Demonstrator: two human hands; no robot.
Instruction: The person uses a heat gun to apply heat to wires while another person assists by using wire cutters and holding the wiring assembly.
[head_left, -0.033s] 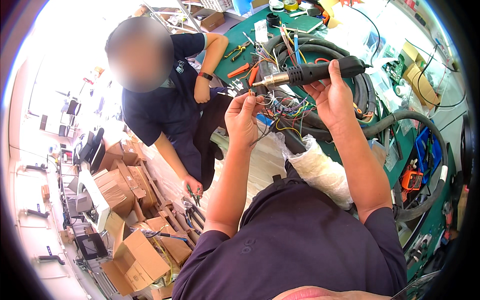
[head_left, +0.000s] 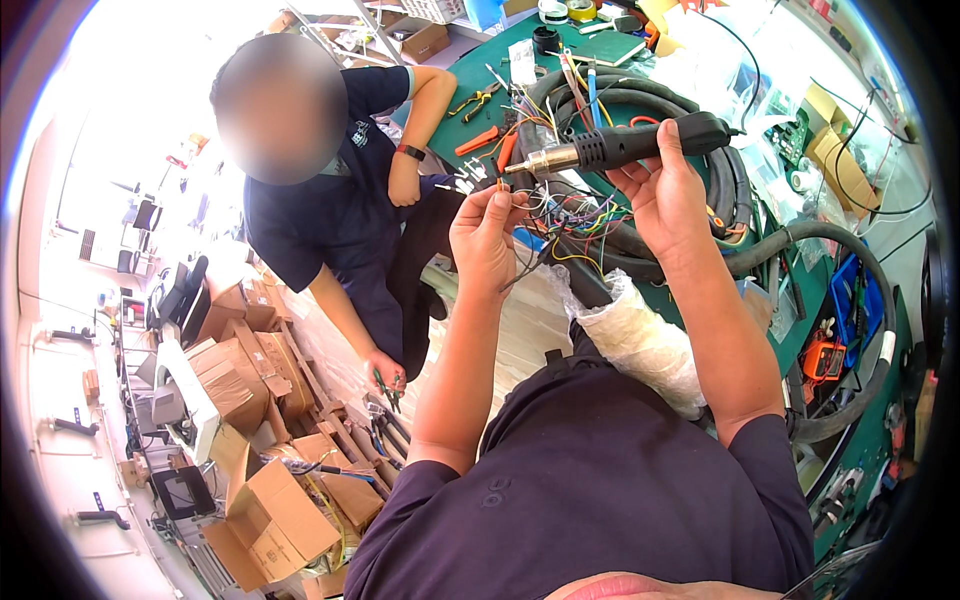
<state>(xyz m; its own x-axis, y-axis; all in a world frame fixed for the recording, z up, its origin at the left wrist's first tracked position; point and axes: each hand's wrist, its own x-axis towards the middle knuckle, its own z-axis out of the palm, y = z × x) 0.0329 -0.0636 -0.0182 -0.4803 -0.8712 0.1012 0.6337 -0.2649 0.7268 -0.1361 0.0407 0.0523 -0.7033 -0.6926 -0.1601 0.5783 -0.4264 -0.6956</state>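
A black heat gun (head_left: 640,147) lies across my right hand (head_left: 668,195), its grip held between thumb and fingers. The metal nozzle (head_left: 543,161) points left, just above my left hand (head_left: 487,235). Thumb and fingertips of that hand pinch a thin wire (head_left: 501,186) with an orange-looking tip; the exact hold is partly hidden. A bundle of thin multicoloured wires (head_left: 580,222) fans out between both hands. Behind the heat gun, a thick black cable (head_left: 735,190) lies coiled on the green table (head_left: 480,75). Clear plastic wrap (head_left: 640,335) surrounds part of a cable close to my body.
At the left sits another person (head_left: 330,220), holding small green-handled cutters (head_left: 388,388). Pliers (head_left: 475,102) and an orange-handled tool (head_left: 480,140) lie on the table. Cardboard boxes (head_left: 285,515) crowd the floor at lower left. A blue tray (head_left: 852,300) and orange meter (head_left: 824,360) are at right.
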